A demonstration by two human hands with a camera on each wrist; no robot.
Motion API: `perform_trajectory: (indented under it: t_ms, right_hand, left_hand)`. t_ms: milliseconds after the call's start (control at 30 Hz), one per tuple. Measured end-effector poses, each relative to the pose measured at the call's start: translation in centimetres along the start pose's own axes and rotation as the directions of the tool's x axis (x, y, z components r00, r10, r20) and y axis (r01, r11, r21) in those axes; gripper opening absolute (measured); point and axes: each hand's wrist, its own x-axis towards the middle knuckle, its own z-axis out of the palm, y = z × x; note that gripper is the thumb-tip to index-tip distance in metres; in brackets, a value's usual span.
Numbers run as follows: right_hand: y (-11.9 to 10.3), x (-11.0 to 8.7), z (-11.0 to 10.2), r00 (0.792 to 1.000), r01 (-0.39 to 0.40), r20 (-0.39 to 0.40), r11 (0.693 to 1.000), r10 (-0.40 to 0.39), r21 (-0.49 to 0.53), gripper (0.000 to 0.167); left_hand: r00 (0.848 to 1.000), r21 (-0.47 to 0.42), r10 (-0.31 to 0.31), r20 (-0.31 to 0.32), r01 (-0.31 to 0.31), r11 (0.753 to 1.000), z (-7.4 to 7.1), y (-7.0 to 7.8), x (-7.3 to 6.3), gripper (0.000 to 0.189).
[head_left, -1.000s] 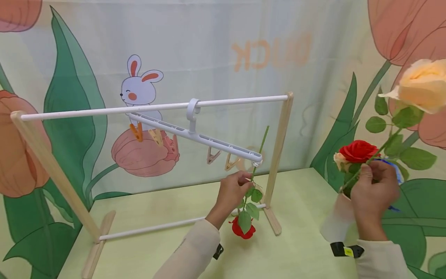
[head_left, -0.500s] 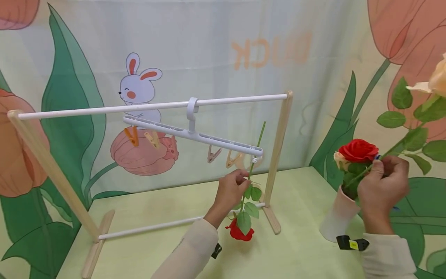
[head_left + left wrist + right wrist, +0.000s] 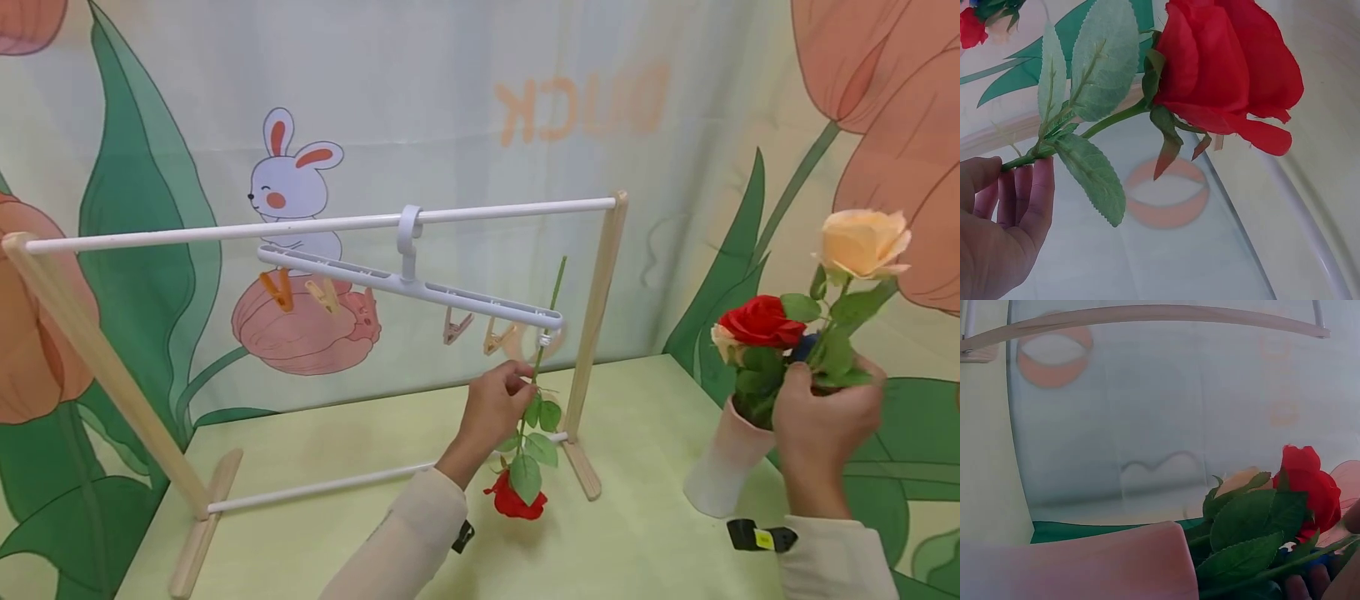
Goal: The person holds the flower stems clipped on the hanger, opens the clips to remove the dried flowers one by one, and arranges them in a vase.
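My left hand (image 3: 489,412) pinches the green stem of a red rose (image 3: 517,494) that hangs bloom-down. Its stem passes a white clip (image 3: 545,337) at the right end of a tilted grey clip hanger (image 3: 450,296). The bloom (image 3: 1229,69) looms large in the left wrist view. On the right, my right hand (image 3: 825,437) holds an upright peach rose (image 3: 862,242) low on its stem, beside a pink-and-white vase (image 3: 723,467). In the right wrist view that stem runs down to the vase's mouth; its lower end is hidden.
The hanger hooks over the white bar (image 3: 315,225) of a wooden-legged rack (image 3: 596,325). Several coloured clips, such as an orange one (image 3: 276,290), dangle from it. Another red rose (image 3: 761,322) and a small peach bloom (image 3: 726,343) stand in the vase.
My right hand has swung the peach rose from a slant to upright and brought it to the vase. My left hand keeps its pinch; the hanger's right end has risen slightly.
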Motion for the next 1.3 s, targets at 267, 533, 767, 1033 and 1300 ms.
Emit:
perform_trajectory:
  t_ms: [267, 533, 767, 1033, 1300]
  right_hand:
    - [-1.0, -0.6, 0.4, 0.973, 0.204, -0.107, 0.979, -0.203, 0.005, 0.048]
    - [-3.5, -2.2, 0.3, 0.939, 0.302, -0.196, 0.950, -0.281, 0.084, 0.045]
    - [-5.4, -3.3, -0.3, 0.948, 0.285, -0.181, 0.951, -0.262, 0.119, 0.049]
    - [-6.7, -3.8, -0.7, 0.915, 0.352, -0.268, 0.921, -0.301, 0.165, 0.042]
    - [-7.5, -7.1, 1.1, 0.841, 0.526, -0.262, 0.829, -0.473, 0.192, 0.033]
  left_hand:
    - [1.000, -0.007, 0.002, -0.015, -0.002, 1.000, -0.3, 0.2, 0.1, 0.018]
    - [1.000, -0.044, -0.016, -0.007, 0.015, 0.999, -0.2, 0.6, 0.3, 0.018]
    - [1.000, -0.055, -0.015, -0.020, 0.014, 0.998, 0.2, 0.3, 0.5, 0.018]
    - [0.999, -0.077, -0.035, -0.018, 0.034, 0.996, 0.1, 0.5, 0.4, 0.017]
    - [0.999, -0.111, -0.031, -0.023, 0.028, 0.993, 0.3, 0.4, 0.6, 0.017]
